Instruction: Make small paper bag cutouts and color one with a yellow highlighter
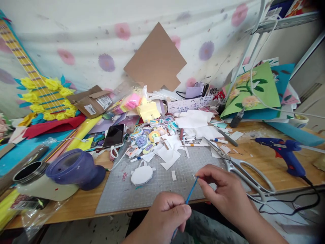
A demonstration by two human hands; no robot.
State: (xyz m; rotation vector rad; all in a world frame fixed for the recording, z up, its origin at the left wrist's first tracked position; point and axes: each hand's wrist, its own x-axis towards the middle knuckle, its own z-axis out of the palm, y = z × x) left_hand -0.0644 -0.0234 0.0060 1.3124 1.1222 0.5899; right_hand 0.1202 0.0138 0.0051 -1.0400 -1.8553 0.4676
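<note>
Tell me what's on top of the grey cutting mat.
The cutting mat holds a white paper oval, a small white strip and, farther back, white scraps and patterned cutouts; scissors overlap its right edge. Whatever lies beneath the heaped scraps is hidden.

The front of the gray mat (pixel 114 196) has room to pass. A messy paper pile (pixel 162 139) blocks the back, and big scissors (pixel 238 169) block the right.
</note>
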